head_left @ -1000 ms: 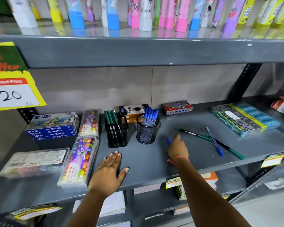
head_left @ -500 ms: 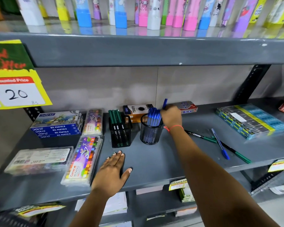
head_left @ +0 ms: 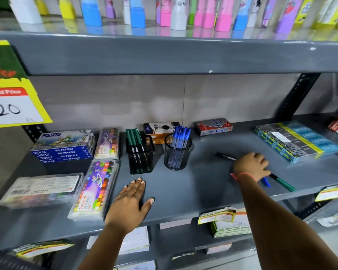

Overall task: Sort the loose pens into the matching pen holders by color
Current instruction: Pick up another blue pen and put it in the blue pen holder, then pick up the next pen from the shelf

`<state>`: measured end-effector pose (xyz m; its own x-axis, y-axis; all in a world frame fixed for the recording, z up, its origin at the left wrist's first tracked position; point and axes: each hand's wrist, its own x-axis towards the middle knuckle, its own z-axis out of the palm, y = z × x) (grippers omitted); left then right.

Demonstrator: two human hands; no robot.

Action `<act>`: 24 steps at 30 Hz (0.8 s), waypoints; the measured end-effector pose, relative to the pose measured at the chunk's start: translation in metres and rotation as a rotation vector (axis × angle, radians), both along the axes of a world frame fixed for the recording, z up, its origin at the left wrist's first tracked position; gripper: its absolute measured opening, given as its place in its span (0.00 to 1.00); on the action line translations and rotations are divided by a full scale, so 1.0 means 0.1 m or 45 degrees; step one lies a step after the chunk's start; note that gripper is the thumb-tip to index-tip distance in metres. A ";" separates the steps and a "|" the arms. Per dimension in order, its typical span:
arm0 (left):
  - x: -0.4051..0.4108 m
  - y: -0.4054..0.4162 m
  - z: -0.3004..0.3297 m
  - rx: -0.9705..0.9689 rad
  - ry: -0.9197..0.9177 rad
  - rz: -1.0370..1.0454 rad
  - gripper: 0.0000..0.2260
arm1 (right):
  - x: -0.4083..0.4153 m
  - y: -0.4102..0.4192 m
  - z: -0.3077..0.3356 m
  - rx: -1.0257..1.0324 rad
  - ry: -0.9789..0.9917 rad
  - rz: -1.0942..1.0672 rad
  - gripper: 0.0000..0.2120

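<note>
A square black mesh holder [head_left: 140,158] holds green pens; beside it on the right a round black mesh holder [head_left: 177,155] holds blue pens. Loose pens lie on the right of the grey shelf [head_left: 193,188]. One green pen [head_left: 223,156] sticks out to the left of my right hand. A blue pen [head_left: 265,181] and another green pen [head_left: 283,184] show below it. My right hand [head_left: 250,166] rests palm down over these pens with fingers spread, and hides their middles. My left hand [head_left: 131,201] lies flat and open on the shelf's front edge, holding nothing.
Oil pastel boxes [head_left: 64,147] and clear crayon cases [head_left: 95,190] fill the shelf's left. Small pen boxes [head_left: 213,126] stand at the back wall. A stack of blue-yellow packs [head_left: 297,141] lies at the right. An upper shelf [head_left: 164,55] overhangs.
My right hand carried a blue pen to the round holder, left it there, and has come back right onto the loose pens. My left hand has stayed put.
</note>
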<state>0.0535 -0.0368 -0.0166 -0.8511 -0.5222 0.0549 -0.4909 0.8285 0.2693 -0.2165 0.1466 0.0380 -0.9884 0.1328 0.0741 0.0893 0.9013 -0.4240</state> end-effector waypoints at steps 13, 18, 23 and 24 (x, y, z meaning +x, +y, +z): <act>0.01 0.02 0.04 0.016 -0.021 0.008 0.52 | 0.01 0.27 -0.16 -0.063 -0.069 0.043 0.14; 0.00 0.01 0.01 0.015 -0.024 0.003 0.51 | 0.02 0.38 -0.15 -0.034 -0.184 0.045 0.16; 0.00 0.01 0.02 0.017 -0.034 0.006 0.52 | 0.07 0.36 -0.08 -0.271 -0.120 -0.091 0.15; 0.00 0.01 0.02 0.015 -0.033 0.006 0.52 | 0.09 0.35 -0.03 -0.370 -0.082 -0.116 0.15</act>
<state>0.0531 -0.0355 -0.0145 -0.8495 -0.5269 0.0264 -0.5021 0.8228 0.2662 -0.2078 0.1811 0.0351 -0.9728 0.2278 -0.0421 0.1992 0.7300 -0.6537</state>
